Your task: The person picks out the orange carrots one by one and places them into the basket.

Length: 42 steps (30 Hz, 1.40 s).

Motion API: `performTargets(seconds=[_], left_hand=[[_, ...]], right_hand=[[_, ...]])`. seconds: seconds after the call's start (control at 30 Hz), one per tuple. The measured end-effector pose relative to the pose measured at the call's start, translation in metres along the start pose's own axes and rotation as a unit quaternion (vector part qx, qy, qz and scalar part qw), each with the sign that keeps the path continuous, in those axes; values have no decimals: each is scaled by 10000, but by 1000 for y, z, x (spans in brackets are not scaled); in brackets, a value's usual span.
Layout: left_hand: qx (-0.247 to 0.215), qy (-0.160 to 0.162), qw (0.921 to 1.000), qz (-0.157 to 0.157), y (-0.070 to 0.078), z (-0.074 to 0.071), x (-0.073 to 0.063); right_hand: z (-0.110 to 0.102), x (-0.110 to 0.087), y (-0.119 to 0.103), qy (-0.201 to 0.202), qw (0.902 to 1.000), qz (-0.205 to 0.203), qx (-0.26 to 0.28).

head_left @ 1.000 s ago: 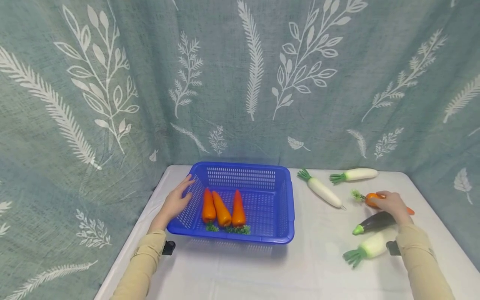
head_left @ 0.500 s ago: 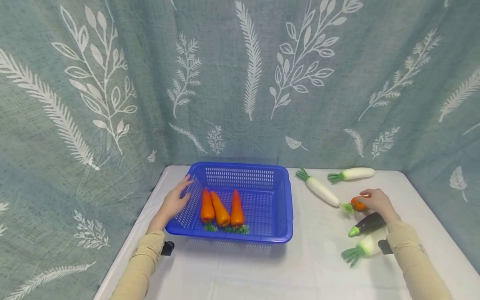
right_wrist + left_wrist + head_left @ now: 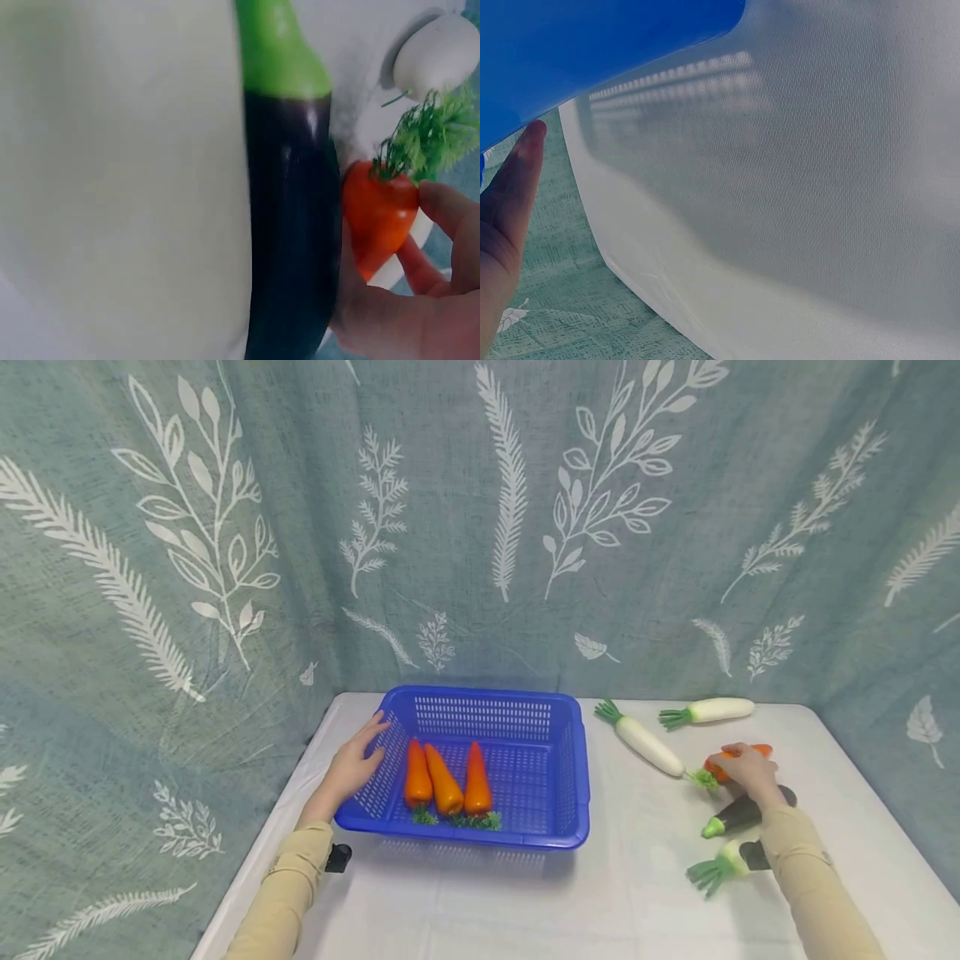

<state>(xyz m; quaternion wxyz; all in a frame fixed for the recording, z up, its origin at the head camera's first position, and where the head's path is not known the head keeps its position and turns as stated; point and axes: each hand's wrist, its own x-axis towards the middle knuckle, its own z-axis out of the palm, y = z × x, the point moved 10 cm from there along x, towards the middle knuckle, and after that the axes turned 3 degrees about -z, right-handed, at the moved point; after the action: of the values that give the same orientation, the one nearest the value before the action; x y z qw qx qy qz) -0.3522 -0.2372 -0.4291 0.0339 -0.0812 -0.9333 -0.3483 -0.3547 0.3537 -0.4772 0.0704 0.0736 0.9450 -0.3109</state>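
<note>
At the left side of the blue plastic basket (image 3: pixel 517 839), my left hand (image 3: pixel 352 770) rests with loosely spread fingers by the rim. In the left wrist view a fingertip (image 3: pixel 535 129) meets the basket's blue wall (image 3: pixel 600 45); the other fingers are hidden. On the right, my right hand (image 3: pixel 750 770) grips an orange carrot (image 3: pixel 377 214) near its leafy top, thumb on one side and fingers on the other. The carrot's narrow end shows beyond the hand. Just nearer lies a dark eggplant (image 3: pixel 291 202) with a green cap, partly under the right wrist.
Three carrots (image 3: pixel 477 785) lie in the basket, leaves toward the front. Two slim white radishes (image 3: pixel 648 745) lie at the back right. A thicker white radish (image 3: pixel 737 857) sits in front of the eggplant, partly behind the right sleeve. A patterned curtain (image 3: pixel 465 527) borders the white table (image 3: pixel 480 918).
My right hand has shifted left with the carrot, turning it so the leaves come nearer the slanted radish's tip. The left hand stays at the basket.
</note>
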Motion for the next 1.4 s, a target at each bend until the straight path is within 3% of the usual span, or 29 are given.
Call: performTargets(seconds=[0.2,0.4,0.83,1.4], left_hand=[[-12,-30,10000,-18,2,1,1],[-38,-13,10000,-11,1,1,2],[-65,14,10000,66,3,1,0],[-34,-31,10000,-58,-1,0,0]], right_hand=[[13,1,14,-362,9879,701,1332],[17,2,19,-355,9751,1052,1918],[21,-2,23,-196,9651,1289,2270],[22,-2,24,100,9523,1432,2693]])
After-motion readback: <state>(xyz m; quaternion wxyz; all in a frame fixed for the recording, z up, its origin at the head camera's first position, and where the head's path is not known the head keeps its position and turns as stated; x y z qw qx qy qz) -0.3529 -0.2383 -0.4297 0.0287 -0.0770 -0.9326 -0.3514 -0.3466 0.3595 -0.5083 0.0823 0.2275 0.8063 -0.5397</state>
